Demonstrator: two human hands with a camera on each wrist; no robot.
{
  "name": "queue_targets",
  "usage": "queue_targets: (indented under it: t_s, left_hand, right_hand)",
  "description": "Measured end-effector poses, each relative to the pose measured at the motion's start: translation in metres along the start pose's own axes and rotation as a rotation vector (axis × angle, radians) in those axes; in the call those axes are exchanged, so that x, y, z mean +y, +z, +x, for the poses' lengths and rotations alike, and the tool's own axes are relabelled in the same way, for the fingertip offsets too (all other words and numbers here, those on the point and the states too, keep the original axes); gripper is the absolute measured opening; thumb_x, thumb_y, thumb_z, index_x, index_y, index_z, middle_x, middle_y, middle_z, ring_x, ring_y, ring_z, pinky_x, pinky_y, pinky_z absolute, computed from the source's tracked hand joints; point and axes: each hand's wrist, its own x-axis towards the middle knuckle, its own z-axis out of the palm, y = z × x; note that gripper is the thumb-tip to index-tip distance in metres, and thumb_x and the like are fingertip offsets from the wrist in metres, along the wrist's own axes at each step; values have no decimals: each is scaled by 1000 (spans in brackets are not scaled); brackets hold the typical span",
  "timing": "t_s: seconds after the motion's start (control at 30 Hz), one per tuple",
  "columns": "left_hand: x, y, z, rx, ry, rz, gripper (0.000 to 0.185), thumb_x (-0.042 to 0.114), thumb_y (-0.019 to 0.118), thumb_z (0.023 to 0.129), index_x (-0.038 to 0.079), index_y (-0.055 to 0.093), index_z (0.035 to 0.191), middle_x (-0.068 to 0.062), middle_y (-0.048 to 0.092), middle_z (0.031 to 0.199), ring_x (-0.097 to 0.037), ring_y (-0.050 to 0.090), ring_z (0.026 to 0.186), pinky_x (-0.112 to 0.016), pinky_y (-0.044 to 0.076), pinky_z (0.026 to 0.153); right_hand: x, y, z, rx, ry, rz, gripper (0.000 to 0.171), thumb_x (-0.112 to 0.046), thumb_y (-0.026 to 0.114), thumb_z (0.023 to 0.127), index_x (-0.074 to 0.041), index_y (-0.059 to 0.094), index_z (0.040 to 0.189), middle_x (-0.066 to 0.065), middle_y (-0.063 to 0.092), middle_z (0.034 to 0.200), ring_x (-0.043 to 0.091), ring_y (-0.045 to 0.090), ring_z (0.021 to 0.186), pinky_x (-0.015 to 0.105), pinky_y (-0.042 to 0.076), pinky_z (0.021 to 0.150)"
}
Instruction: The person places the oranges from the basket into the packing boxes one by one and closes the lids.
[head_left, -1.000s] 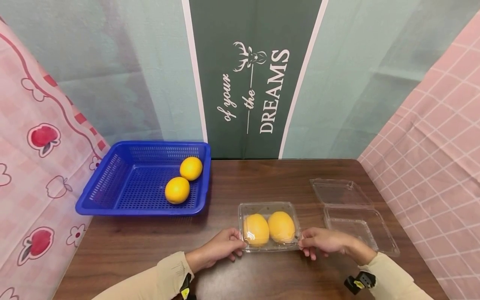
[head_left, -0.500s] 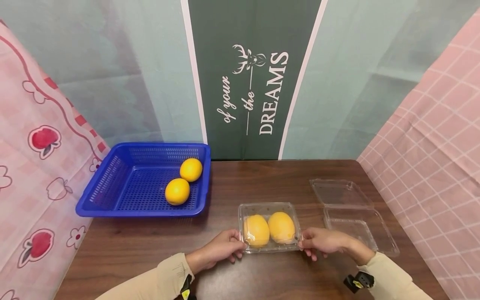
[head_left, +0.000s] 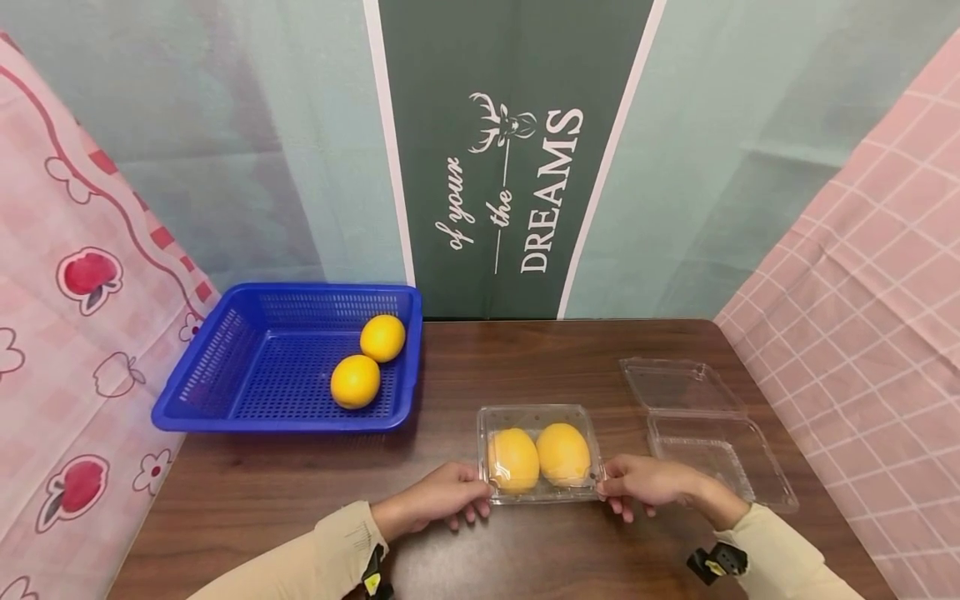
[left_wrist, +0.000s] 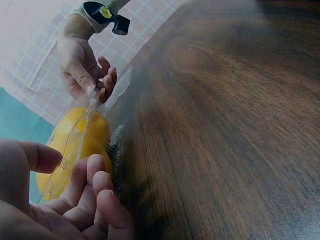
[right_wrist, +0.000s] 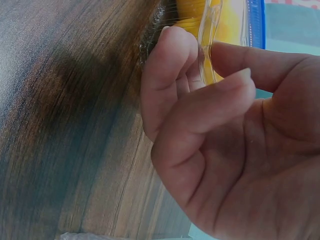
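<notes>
While a blue plastic basket [head_left: 281,375] is sitting at left of frame, a clear plastic clamshell [head_left: 536,417] is lying lower centre, long axis running side to side between left hand [head_left: 446,493] and right hand [head_left: 641,482], neither nearer; both are pinching its near corners, gaps narrow, two oranges [head_left: 564,454] resting inside.

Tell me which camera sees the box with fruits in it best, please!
The head view: it shows nearly the whole box from above, with two fruits inside. The left wrist view shows it from the side, partly behind the left hand. The right wrist view shows only a piece, partly behind the right hand.
</notes>
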Motion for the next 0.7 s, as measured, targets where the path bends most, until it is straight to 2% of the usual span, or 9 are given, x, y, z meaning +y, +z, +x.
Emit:
queue_targets:
  t_s: [0.23, 0.47, 0.7]
  left_hand:
    - [0, 1, 1, 11, 7, 23, 23, 16, 62, 93, -5, 69, 87, 0, 70, 73, -8, 53, 57, -16, 38, 43]
    - [3, 1, -1, 32, 26, 9, 23, 14, 62, 92, -7, 69, 87, -2, 71, 73, -7, 53, 56, -16, 36, 43]
    - [5, 3, -3, 48, 46, 26, 21, 12, 62, 93, -4, 68, 82, -6, 72, 74, -6, 54, 55, -16, 34, 42]
  right_hand:
    - [-1, 0, 0, -4, 5, 16, 20, -14, 55, 103, -2, 59, 88, 2, 58, 69, 12, 57, 56, 17, 35, 44]
    - [0, -1, 1, -7, 2, 29, 22, -14, 55, 104, 2, 59, 90, 1, 58, 69, 13, 56, 57, 17, 36, 44]
    - [3, 0, 2, -14, -5, 40, 21, -15, 55, 103, 1, 60, 90, 2, 58, 69, 12, 56, 56, 17, 36, 43]
